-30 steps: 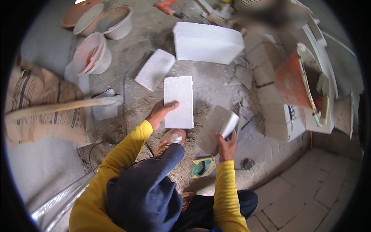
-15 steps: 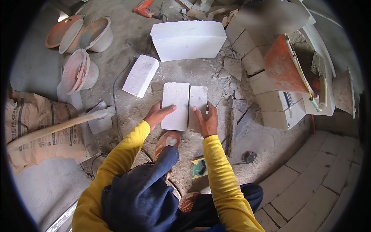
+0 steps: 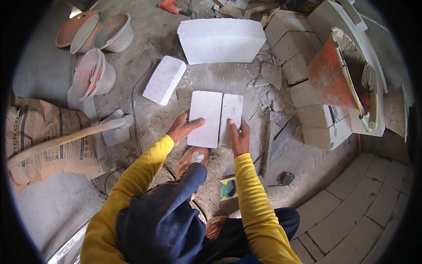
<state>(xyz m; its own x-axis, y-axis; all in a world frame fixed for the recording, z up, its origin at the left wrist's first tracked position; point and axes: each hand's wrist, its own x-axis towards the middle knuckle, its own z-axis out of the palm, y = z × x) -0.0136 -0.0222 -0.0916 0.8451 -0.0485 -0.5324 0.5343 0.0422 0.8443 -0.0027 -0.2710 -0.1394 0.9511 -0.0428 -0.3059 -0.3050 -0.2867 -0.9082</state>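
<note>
Two pale aerated concrete blocks lie side by side in front of me, a thin dark gap between them. My left hand (image 3: 184, 128) is closed on the left edge of the wider block (image 3: 205, 115), thumb on its top face and fingers hidden at its side. Closed on the right edge of the narrower block (image 3: 233, 107) is my right hand (image 3: 240, 138), its thumb also on top. Whether the blocks rest on the floor or are slightly raised, I cannot tell. Another pale block (image 3: 165, 80) lies tilted beyond my left hand.
A large white block (image 3: 222, 42) stands farther off. Stacked blocks (image 3: 314, 97) and an orange bucket (image 3: 329, 72) line the right. Plastic tubs (image 3: 115, 33), a wooden-handled tool (image 3: 70, 138) and a paper sack (image 3: 48, 154) are left. A tape measure (image 3: 286, 178) lies near my right forearm.
My view has shifted slightly. The fingers of my right hand have drawn in closer around the narrower block. A blurred grey shape at the upper right has gone from view.
</note>
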